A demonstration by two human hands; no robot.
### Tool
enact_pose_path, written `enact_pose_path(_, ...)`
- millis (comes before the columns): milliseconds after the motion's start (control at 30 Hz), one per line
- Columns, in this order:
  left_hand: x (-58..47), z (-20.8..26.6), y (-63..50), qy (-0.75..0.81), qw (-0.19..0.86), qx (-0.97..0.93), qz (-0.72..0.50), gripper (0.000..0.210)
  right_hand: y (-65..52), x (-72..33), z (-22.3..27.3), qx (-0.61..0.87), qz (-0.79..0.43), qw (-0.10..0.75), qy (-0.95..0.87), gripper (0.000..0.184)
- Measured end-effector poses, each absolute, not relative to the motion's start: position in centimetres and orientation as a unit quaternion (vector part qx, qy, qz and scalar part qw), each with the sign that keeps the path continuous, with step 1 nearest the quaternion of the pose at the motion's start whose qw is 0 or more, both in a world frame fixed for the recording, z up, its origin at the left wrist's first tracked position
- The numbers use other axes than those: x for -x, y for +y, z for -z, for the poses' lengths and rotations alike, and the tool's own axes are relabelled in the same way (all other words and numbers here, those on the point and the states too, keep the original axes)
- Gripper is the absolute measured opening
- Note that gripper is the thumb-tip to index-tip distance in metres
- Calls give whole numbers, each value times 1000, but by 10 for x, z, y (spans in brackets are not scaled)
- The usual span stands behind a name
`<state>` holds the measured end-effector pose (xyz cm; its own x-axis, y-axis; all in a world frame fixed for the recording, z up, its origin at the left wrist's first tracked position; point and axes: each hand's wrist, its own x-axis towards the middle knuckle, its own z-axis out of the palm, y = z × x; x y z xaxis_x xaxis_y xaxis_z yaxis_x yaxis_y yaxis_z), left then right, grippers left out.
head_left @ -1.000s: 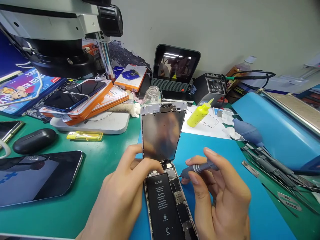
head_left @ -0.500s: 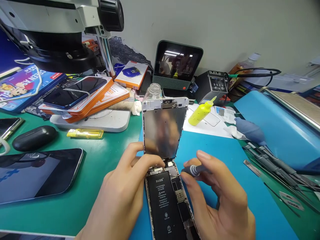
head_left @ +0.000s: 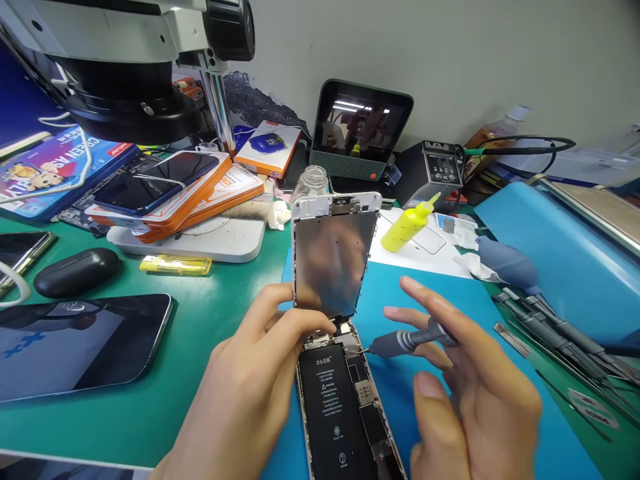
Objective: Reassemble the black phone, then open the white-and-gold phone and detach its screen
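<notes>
An opened phone (head_left: 330, 400) lies on the blue mat, its black battery and inner boards bare. Its white-edged screen (head_left: 333, 263) stands tilted up at the far end, back side toward me. My left hand (head_left: 260, 367) grips the screen's lower part; one fingertip presses near the joint between screen and body. My right hand (head_left: 475, 373) holds a small grey screwdriver (head_left: 400, 342) against its fingers, with the thumb lifted off the handle and the index finger stretched. The driver's thin tip points left at the metal plate on the phone's upper right. Whether it touches cannot be made out.
A microscope (head_left: 133, 67) overhangs the left back. Left are a dark phone (head_left: 85, 347), a black case (head_left: 77, 272) and a yellow lighter (head_left: 175, 265). A yellow bottle (head_left: 407, 227) stands behind the blue mat (head_left: 420, 293). Tweezers (head_left: 555, 333) lie right.
My right thumb has come off the screwdriver and the fingers have spread, showing more of its handle. My left hand keeps its hold on the screen. The whole view has shifted slightly.
</notes>
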<state>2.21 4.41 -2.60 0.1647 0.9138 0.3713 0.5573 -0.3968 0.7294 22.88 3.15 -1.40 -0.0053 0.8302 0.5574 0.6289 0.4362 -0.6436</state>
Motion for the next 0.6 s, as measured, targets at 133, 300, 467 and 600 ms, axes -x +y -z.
enact_pose_path(133, -20, 25, 44, 494, 218, -738, -405, 38, 33, -233, 20, 513, -69, 481, -707, 63)
enact_pose_path(300, -19, 23, 43, 489, 212, -746, -399, 39, 38, -232, 21, 554, -92, 515, -648, 52)
enact_pose_path(467, -20, 24, 44, 486, 216, -745, -402, 23, 32, -220, 10, 576, -156, 600, -532, 38)
enact_pose_path(600, -20, 27, 45, 487, 224, -749, -389, 19, 27, -215, 8, 552, -172, 608, -545, 33)
